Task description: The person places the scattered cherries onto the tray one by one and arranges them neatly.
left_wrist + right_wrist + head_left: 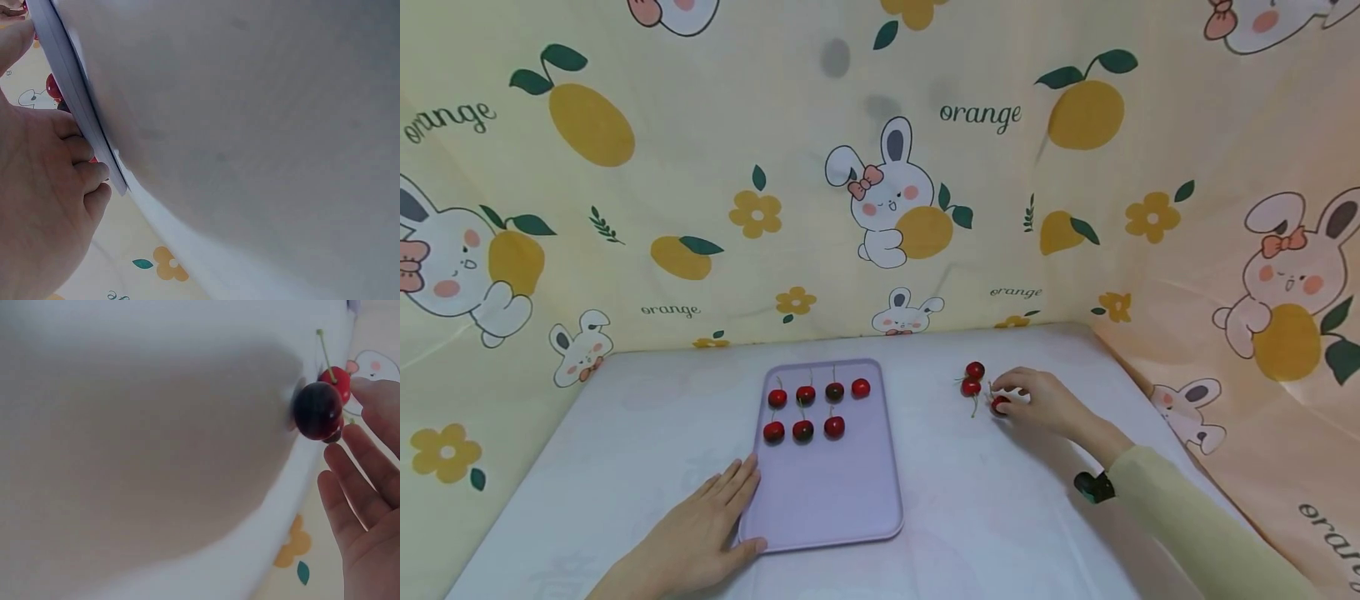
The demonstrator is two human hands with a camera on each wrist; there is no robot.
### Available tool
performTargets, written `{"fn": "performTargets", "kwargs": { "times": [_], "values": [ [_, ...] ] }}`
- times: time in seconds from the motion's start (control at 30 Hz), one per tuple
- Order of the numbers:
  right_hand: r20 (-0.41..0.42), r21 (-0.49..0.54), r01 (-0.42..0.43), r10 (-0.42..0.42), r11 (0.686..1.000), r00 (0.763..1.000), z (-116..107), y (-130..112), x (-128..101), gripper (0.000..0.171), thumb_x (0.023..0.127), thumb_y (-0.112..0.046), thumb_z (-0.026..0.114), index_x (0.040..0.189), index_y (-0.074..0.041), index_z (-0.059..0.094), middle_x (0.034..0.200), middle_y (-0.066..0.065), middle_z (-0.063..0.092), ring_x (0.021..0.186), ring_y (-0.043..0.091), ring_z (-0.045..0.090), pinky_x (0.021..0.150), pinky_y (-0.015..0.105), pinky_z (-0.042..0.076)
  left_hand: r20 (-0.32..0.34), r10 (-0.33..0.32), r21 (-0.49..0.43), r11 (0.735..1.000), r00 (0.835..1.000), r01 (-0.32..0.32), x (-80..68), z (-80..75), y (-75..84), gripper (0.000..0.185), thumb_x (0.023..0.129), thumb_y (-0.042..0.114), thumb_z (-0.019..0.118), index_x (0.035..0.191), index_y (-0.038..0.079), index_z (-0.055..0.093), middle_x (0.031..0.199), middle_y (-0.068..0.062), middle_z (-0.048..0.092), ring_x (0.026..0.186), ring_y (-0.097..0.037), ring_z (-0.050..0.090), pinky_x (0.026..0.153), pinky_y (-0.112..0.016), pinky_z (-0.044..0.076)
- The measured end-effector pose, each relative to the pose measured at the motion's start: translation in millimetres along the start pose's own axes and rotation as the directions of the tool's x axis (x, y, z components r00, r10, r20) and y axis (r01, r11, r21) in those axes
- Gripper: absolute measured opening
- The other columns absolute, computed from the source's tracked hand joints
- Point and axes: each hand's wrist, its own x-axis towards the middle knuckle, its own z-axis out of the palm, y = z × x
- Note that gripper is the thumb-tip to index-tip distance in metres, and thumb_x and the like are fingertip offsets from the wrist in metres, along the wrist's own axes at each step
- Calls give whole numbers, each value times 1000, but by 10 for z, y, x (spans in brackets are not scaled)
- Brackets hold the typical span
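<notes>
My left hand (711, 517) lies with straight fingers along the left edge of a lilac tray (827, 508), the thumb at its lower left corner. In the left wrist view the fingertips (97, 178) meet the tray's side. Several red cherries (834, 427) with stems stand in two rows on the tray's upper half. Over on the right, my right hand (1037, 400) reaches to a dark cherry (317, 410) on the table. Thumb and fingers are right at that cherry, spread apart in the right wrist view. Two more cherries (972, 387) lie just left of it.
A white cloth (947, 500) covers the table. Behind it and on the right hangs a curtain (760, 100) printed with rabbits and oranges. The right forearm wears a pale sleeve (1187, 517), with a black device (1093, 487) at the wrist.
</notes>
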Motion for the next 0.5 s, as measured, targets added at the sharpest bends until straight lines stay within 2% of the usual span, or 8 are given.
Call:
{"fn": "performTargets", "kwargs": {
  "times": [0.3, 0.5],
  "values": [
    [45, -11, -30, 30, 999, 999, 28, 62, -25, 25, 93, -4, 75, 117, -8, 74, 121, 8, 71, 109, 30, 67, 92, 51, 59, -3, 2, 8, 1000, 1000, -2, 2, 12, -2, 96, 93, 68, 60, 156, -2, 42, 169, -16, 30, 155, -39, 28, 123, -59, 29],
    [39, -27, -13, 14, 1000, 999, 65, 90, -25, 25, 91, -2, 77, 115, -6, 74, 118, 8, 71, 105, 28, 67, 90, 49, 60, 6, -5, 11, 1000, 1000, 5, 4, -1, 1, 96, 93, 69, 60, 157, -1, 42, 169, -15, 30, 155, -38, 28, 123, -58, 29]
  ]
}}
